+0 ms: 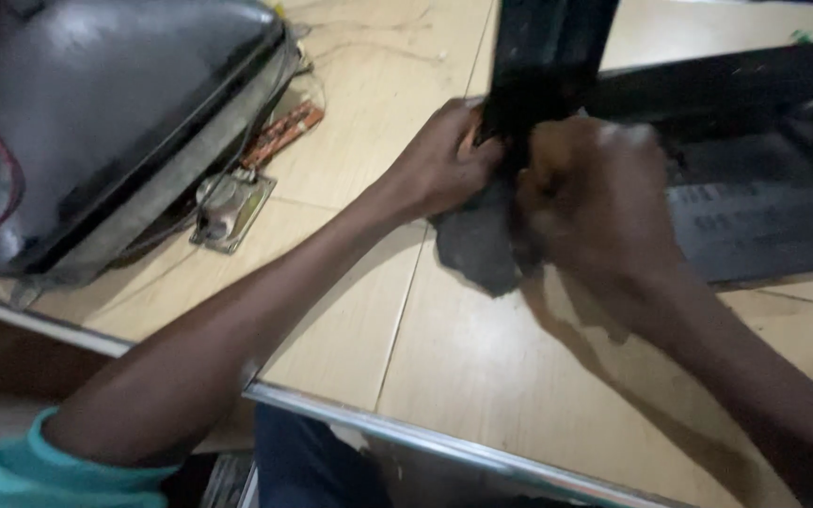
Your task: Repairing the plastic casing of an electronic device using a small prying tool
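My left hand (439, 160) and my right hand (595, 193) meet at the foot of a black upright frame piece (543, 56) on a pale wooden table (406, 348). Both hands close on a dark grey flat piece of rubbery material (477, 249) that lies under the frame's base and sticks out toward me. The left fingers pinch at the frame's lower edge, where something orange shows. The right hand is blurred, its fingers curled over the same spot.
A large black leather-like seat (96, 113) lies at the upper left, a metal bracket (230, 209) and an orange-brown strip (282, 134) beside it. A black flat machine part (764, 207) extends to the right. The table's metal-trimmed edge (406, 435) runs near me.
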